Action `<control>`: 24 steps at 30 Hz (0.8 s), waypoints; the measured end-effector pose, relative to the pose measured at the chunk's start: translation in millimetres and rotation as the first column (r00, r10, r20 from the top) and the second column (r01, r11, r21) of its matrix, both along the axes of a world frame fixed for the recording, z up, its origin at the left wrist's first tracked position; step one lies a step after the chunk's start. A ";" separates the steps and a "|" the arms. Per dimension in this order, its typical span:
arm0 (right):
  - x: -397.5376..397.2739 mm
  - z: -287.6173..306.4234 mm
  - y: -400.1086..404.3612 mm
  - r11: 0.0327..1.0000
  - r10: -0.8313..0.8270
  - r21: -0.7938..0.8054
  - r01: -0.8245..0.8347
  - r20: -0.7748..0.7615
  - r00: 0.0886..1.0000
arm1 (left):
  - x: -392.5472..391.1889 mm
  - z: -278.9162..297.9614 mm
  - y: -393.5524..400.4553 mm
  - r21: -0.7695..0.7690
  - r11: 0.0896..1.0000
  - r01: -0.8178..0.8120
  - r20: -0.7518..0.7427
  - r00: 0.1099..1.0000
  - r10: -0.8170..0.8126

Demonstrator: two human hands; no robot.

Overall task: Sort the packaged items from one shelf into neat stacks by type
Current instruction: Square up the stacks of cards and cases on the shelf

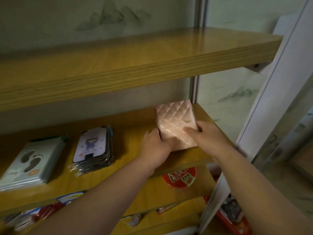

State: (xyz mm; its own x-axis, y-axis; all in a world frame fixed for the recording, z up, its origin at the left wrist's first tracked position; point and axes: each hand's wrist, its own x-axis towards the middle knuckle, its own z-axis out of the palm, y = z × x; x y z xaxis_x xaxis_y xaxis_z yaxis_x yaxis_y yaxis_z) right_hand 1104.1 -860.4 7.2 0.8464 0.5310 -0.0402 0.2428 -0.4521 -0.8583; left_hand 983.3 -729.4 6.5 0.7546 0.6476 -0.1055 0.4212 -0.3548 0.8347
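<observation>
- Head view: both hands meet at right of centre on the middle shelf (132, 133) of a wooden rack, holding a stack of pink quilted packets (175, 123) that rests on the shelf near its right end.
- The left hand (156, 143) grips the stack's near left corner, its fingers curled around the edge; the right hand (205, 134) clamps the right side, thumb lying across the top packet and fingers wrapped over the far edge.
- At left of centre on the same shelf lies a stack of purple cartoon-figure packets (94, 146) in clear wrappers, well apart from the pink stack.
- At far left, just beside the purple stack, sits a stack of pale green footprint packets (32, 161).
- The upper shelf (135, 65) crosses the top half of the frame.
- At lower centre, on the shelf below, a red round tub (179, 178) shows under the middle shelf's front edge, between the two forearms.
- Blurred wrapped goods (42, 212) lie at lower left.
</observation>
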 end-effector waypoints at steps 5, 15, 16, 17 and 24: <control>6.4 -1.7 11.5 0.985 0.002 -0.174 -0.002 -0.002 1.000 | 10.1 10.9 5.5 -0.019 1.000 0.015 -0.198 0.980 -0.019; 12.4 8.4 18.1 0.938 0.007 -0.346 0.014 0.059 0.998 | 15.9 -0.1 3.0 -0.025 0.999 0.042 -0.136 0.990 -0.045; 11.2 8.3 17.0 0.940 0.009 -0.340 0.011 0.056 0.998 | 15.7 -2.2 1.6 -0.016 0.999 0.042 -0.128 0.991 -0.044; 10.3 8.2 16.0 0.945 0.011 -0.328 0.007 0.053 0.999 | 14.9 -3.0 -0.3 -0.005 0.999 0.044 -0.123 0.991 -0.045; -2.9 15.3 14.2 0.934 0.030 -0.358 0.003 0.087 0.996 | 11.6 2.6 -4.3 -0.038 0.999 0.033 -0.125 0.991 -0.037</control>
